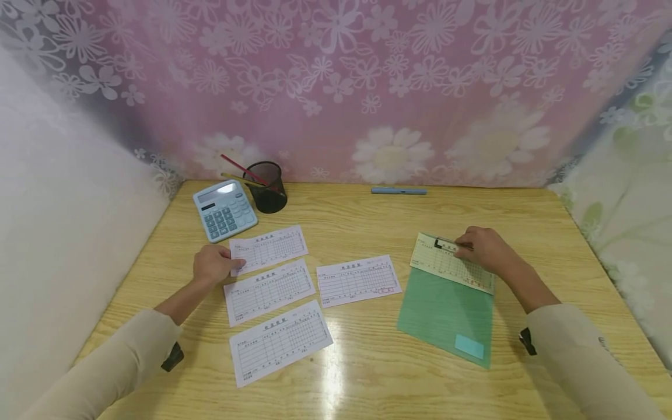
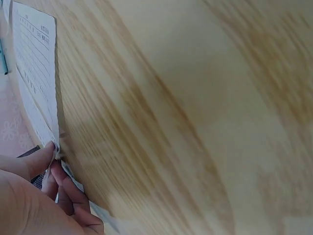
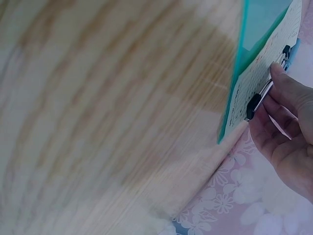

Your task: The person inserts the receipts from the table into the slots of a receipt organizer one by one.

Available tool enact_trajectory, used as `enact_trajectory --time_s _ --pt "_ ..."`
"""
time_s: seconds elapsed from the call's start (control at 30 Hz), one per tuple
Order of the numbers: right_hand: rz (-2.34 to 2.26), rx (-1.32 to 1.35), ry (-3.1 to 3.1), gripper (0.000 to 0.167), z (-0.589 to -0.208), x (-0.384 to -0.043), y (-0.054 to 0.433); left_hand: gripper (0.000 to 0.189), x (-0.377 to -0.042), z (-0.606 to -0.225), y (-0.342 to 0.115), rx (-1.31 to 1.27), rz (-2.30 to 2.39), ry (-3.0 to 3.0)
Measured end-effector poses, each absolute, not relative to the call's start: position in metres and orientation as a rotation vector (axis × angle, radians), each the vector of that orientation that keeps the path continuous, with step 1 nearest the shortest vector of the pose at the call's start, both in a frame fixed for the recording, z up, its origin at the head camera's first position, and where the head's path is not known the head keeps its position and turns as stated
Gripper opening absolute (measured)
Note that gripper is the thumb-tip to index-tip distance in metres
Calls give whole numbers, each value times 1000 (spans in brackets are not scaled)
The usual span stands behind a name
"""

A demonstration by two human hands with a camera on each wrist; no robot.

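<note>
White slip (image 1: 273,245) lies pinched (by its edge) between left fingers (image 2: 39,160), right fingers (image 3: 287,87) pinching the clipboard's (image 1: 443,315) clip (image 3: 265,92).

4 wht slips (image 1: 280,344), 1 clipbd (image 1: 441,306), 1 calc (image 1: 226,211), 1 pen (image 1: 391,191).

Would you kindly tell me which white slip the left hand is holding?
The farthest slip in the column of three, nearest the calculator: the left hand pinches its left edge; no hand touches the others.
</note>
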State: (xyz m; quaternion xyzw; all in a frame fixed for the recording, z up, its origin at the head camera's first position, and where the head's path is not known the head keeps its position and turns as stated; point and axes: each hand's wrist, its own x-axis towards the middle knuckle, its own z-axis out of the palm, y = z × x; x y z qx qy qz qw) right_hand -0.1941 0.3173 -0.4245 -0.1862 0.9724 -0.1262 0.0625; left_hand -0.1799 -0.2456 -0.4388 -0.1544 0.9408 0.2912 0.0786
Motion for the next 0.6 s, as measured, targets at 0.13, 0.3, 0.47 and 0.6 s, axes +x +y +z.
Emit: enact_trajectory --time_s 0.13,0.3,0.47,0.6 --pt "-393 -563 2939 33 -424 -194 317 29 -181 -438 -247 -350 898 2782" --pt "-408 -576 2946 33 -425 -194 317 37 -185 -431 -249 -193 1049 2679" --pt "-408 -564 2940 34 -425 -194 317 36 -189 -418 -248 -132 1187 2550" --pt "-410 -561 2945 34 -425 -193 318 33 -191 -405 -240 -130 1283 2561"
